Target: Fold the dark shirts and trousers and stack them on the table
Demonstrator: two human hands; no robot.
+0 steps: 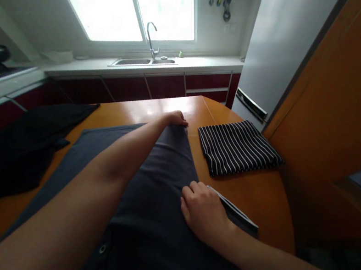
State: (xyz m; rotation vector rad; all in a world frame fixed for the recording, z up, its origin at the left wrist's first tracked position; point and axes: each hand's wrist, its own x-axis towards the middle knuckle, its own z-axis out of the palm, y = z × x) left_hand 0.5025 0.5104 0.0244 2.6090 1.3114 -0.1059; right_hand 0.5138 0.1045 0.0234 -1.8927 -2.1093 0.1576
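A dark blue-grey polo shirt (161, 206) lies spread on the table, its buttons (102, 249) near the bottom of the view. At the shirt's far right corner, my left hand (177, 118) is closed in a pinch on the hem. My right hand (204, 207) rests at the right side edge with bent fingers closed on the fabric, beside a sleeve cuff (236, 212) trimmed in white. My left forearm crosses over the shirt and hides part of it.
A folded black cloth with white stripes (241, 149) lies to the right on the orange wooden table (280, 204). A black garment (20, 148) lies at the left. Beyond stand a counter with a sink (133, 62) and a fridge (280, 45).
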